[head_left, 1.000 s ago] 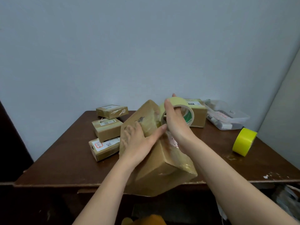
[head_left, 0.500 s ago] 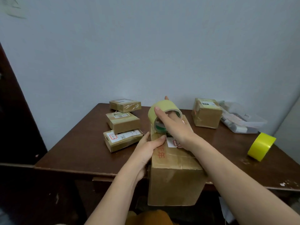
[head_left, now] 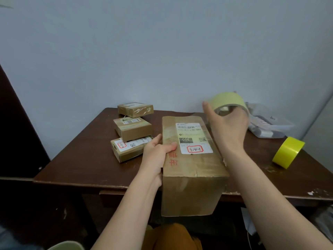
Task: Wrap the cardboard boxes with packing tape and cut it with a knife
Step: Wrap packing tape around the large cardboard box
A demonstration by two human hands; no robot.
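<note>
Left hand grips big cardboard box at its 9 o'clock edge; right hand curls round tape roll, raised at box's 1 o'clock.

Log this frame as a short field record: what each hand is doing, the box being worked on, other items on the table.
left hand: grips the left top edge of the large box, thumb on top
right hand: holds the pale tape roll raised above the box's far right corner
large box: on the table front edge, overhanging, label up
other boxes: three small boxes at left
spare: bright yellow tape roll at right
knife: not visible
</note>
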